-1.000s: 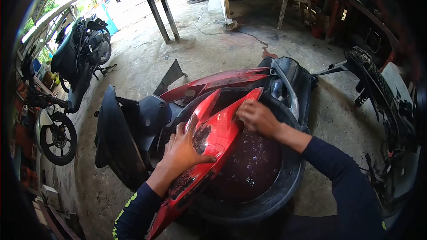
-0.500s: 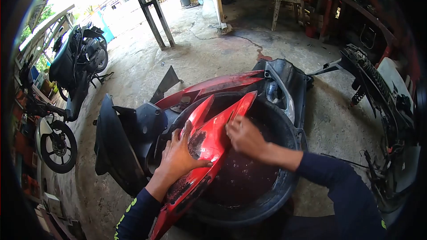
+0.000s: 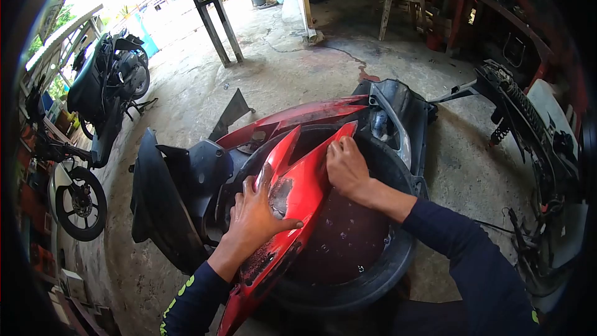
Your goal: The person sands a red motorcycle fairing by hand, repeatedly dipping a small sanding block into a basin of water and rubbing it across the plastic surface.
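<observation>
A red motorcycle fairing panel with scuffed dark patches lies slanted over a black tub of dark reddish, bubbly water. My left hand grips the panel's middle, thumb on the near side and fingers spread over the far edge. Against the right edge, close to the pointed upper tip, my right hand is closed with fingers curled. Whatever its fingers may hold is hidden.
Behind the tub lies another red panel. Black plastic body parts crowd its left, with a dark part behind right. A motorcycle frame stands right, motorcycles left. Farther back are a post and a plastic chair.
My right hand has moved up along the panel's right edge towards its tip. My left hand keeps its hold, and the panel has shifted very slightly.
</observation>
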The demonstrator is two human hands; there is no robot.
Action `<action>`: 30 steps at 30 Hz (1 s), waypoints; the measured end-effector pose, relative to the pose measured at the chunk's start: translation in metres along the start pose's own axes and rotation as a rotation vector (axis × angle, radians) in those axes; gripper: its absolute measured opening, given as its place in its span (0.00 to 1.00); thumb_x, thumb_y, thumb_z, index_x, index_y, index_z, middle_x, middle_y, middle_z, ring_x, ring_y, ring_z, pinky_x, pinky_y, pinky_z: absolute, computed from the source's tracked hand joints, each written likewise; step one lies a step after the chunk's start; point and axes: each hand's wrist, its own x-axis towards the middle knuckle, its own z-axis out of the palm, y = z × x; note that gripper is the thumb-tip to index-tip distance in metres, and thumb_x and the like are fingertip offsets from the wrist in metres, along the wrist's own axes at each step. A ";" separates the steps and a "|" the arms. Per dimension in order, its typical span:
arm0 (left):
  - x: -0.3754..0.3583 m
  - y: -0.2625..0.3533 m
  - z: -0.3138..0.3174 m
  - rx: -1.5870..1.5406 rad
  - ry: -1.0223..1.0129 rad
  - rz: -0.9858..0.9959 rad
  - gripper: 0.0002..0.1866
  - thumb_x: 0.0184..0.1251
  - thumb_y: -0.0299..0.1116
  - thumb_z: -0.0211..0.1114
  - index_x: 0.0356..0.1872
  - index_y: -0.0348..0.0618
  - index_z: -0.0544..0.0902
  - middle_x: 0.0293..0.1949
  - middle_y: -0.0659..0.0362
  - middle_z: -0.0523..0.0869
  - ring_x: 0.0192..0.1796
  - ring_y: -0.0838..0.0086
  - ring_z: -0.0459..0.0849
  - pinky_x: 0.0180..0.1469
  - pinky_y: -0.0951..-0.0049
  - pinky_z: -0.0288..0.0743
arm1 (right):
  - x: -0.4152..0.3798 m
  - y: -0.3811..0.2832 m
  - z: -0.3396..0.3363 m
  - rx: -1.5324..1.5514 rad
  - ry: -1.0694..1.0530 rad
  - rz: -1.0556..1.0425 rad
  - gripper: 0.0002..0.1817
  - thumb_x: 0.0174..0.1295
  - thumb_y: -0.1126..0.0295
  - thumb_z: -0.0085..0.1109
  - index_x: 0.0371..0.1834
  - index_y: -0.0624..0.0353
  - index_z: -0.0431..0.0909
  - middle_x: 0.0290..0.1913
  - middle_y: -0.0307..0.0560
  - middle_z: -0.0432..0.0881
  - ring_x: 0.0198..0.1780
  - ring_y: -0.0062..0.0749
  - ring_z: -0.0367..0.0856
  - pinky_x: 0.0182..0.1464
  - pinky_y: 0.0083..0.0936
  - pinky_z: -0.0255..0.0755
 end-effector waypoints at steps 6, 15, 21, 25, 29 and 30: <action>-0.001 0.002 0.000 0.022 0.021 0.013 0.74 0.41 0.59 0.88 0.87 0.57 0.46 0.78 0.31 0.57 0.72 0.28 0.67 0.67 0.32 0.69 | -0.007 -0.006 -0.013 -0.015 0.002 -0.102 0.14 0.62 0.69 0.58 0.38 0.68 0.88 0.48 0.61 0.84 0.57 0.55 0.78 0.68 0.51 0.69; -0.006 0.011 -0.001 0.067 0.033 0.007 0.74 0.42 0.59 0.88 0.87 0.56 0.45 0.78 0.33 0.57 0.72 0.29 0.67 0.68 0.33 0.68 | -0.005 0.002 -0.013 0.042 0.074 -0.057 0.13 0.57 0.72 0.58 0.39 0.71 0.83 0.43 0.57 0.82 0.52 0.51 0.78 0.63 0.42 0.72; -0.005 0.015 -0.003 0.115 0.033 0.000 0.74 0.43 0.59 0.87 0.87 0.55 0.45 0.79 0.33 0.56 0.72 0.29 0.67 0.68 0.33 0.68 | -0.007 -0.006 -0.012 -0.014 0.017 -0.097 0.13 0.60 0.71 0.58 0.40 0.67 0.87 0.45 0.58 0.84 0.55 0.50 0.79 0.66 0.43 0.72; -0.009 0.016 -0.002 0.137 0.050 0.022 0.74 0.43 0.60 0.87 0.87 0.55 0.44 0.79 0.33 0.56 0.72 0.29 0.68 0.68 0.33 0.69 | 0.005 0.022 -0.006 -0.015 0.083 -0.085 0.09 0.56 0.73 0.57 0.37 0.65 0.82 0.42 0.57 0.81 0.51 0.50 0.78 0.61 0.42 0.73; -0.005 0.014 -0.003 0.112 0.041 0.018 0.75 0.42 0.59 0.87 0.87 0.55 0.44 0.78 0.33 0.57 0.71 0.29 0.68 0.67 0.33 0.70 | 0.004 0.017 0.001 0.016 0.138 -0.066 0.09 0.56 0.72 0.58 0.36 0.65 0.82 0.43 0.56 0.82 0.50 0.49 0.77 0.61 0.42 0.72; -0.005 0.009 -0.001 0.093 0.038 0.020 0.75 0.41 0.59 0.88 0.87 0.55 0.44 0.78 0.33 0.57 0.71 0.29 0.69 0.67 0.33 0.70 | -0.011 -0.001 -0.001 0.103 0.132 -0.126 0.12 0.55 0.71 0.59 0.39 0.68 0.83 0.45 0.56 0.83 0.52 0.48 0.78 0.63 0.42 0.72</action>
